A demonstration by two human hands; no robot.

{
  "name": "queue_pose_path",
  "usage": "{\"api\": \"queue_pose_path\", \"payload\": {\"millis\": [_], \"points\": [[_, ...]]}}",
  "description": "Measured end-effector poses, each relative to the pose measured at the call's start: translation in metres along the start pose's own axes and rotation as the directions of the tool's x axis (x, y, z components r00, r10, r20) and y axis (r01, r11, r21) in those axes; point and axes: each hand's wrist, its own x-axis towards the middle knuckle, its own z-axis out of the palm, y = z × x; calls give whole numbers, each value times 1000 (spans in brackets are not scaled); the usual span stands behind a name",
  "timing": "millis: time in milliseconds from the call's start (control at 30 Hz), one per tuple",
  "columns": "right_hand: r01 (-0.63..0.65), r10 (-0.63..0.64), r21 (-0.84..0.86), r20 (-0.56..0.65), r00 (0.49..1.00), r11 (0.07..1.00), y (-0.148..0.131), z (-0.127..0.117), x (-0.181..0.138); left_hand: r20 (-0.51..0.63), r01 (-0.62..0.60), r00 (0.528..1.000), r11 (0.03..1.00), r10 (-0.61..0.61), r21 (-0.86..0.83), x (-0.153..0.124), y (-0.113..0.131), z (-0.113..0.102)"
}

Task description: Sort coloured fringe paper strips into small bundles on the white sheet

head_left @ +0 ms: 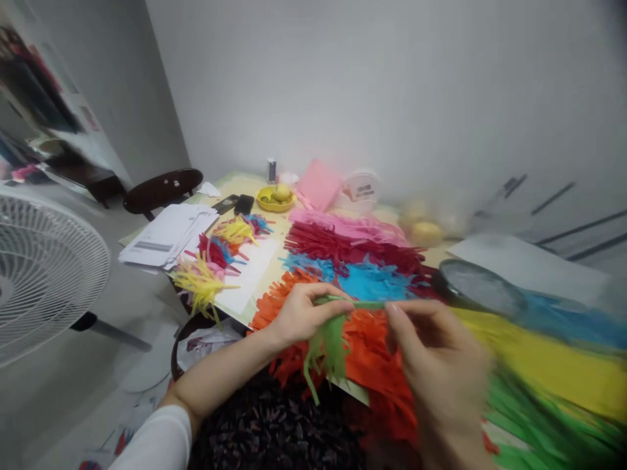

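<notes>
My left hand [300, 312] pinches one end of a strip of green fringed paper [329, 343], whose cut fringe hangs down below my fingers. My right hand [438, 365], blurred by motion, pinches the other end of the same strip's rolled top edge. Both hands hover over a pile of orange fringed paper [372, 359] at the near edge of the table [245, 183]. Beyond it lie blue fringed paper [372, 282], red fringed paper [343, 245] and pink fringed paper [343, 223].
Yellow sheets [553, 356] and green sheets [539, 424] lie at the right. Small fringe bundles [215, 261], white papers [166, 238], a phone [243, 204], a yellow bowl [275, 197] and a clear tub [360, 189] sit farther left and back. A fan [44, 274] and a stool [161, 188] stand to the left.
</notes>
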Motion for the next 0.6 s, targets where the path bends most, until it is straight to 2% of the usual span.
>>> {"api": "queue_pose_path", "payload": {"millis": [67, 100, 133, 167, 200, 233, 267, 300, 333, 367, 433, 500, 600], "points": [[15, -14, -20, 38, 999, 1000, 3, 7, -1, 32, -60, 998, 994, 57, 86, 3, -4, -20], [13, -12, -23, 70, 997, 1000, 6, 8, -1, 22, -94, 996, 983, 92, 159, 6, -2, -36], [4, -2, -21, 102, 995, 1000, 9, 9, -2, -14, -124, 991, 959, 132, 253, 10, 1, -57], [-12, 13, -13, 121, 993, 1000, 12, 9, -3, -96, -124, 980, 919, 172, 374, 16, 7, -82], [-31, 31, -3, 124, 992, 1000, 16, 9, -3, -228, -94, 943, 852, 242, 515, 22, 16, -110], [-47, 46, 6, 115, 992, 999, 20, 8, -4, -355, -36, 870, 762, 342, 647, 30, 26, -138], [-59, 58, 11, 108, 992, 998, 23, 8, -5, -436, 52, 788, 659, 434, 750, 38, 37, -166], [-64, 62, 10, 105, 992, 998, 26, 8, -5, -485, 161, 706, 550, 516, 820, 48, 46, -190], [-60, 59, 6, 107, 993, 998, 28, 9, -5, -497, 267, 661, 443, 562, 856, 58, 53, -210], [-49, 49, -1, 115, 992, 999, 28, 10, -4, -478, 346, 677, 332, 560, 878, 67, 56, -224], [-30, 32, -17, 133, 991, 999, 27, 14, -3, -437, 416, 797, 146, 417, 897, 85, 50, -237], [-30, 34, -28, 138, 990, 999, 26, 15, -1, -403, 398, 877, 76, 260, 914, 97, 30, -234], [-53, 62, -78, 120, 991, 996, 35, 2, -2, -378, 375, 917, 48, 128, 926, 107, -6, -221]]}}
